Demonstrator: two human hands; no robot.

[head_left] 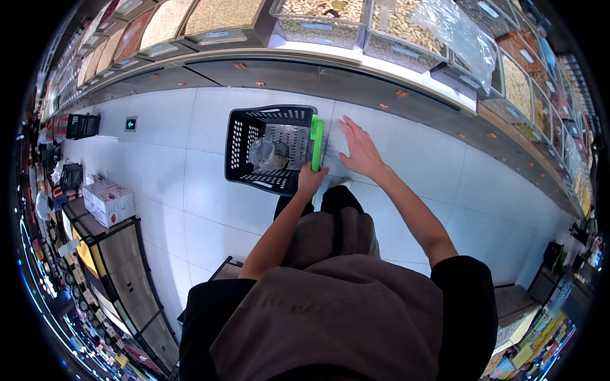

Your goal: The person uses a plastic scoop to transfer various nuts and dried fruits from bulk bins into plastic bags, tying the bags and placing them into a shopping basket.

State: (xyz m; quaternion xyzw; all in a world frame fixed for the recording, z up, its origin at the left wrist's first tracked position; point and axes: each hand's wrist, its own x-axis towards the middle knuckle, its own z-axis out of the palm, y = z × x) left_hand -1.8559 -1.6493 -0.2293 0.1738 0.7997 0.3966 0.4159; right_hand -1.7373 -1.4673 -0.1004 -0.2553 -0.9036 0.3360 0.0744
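A black perforated shopping basket [238, 143] with a green handle [317, 136] is in front of me, left of centre. My left hand [309, 181] is closed around the near end of that handle. Inside the basket lies a clear plastic bag [262, 154] with some small brownish contents, too small to name. To the right of the basket, my right hand [361, 149] hangs apart from it over the floor, fingers stretched out and nothing in them.
Bins of grains and nuts [324, 28] line the long shelf ahead, and a clear plastic bag [457, 38] lies over some of them. At left, a white carton [109, 202] tops a low cabinet [127, 273]. Another black basket [82, 126] stands farther left.
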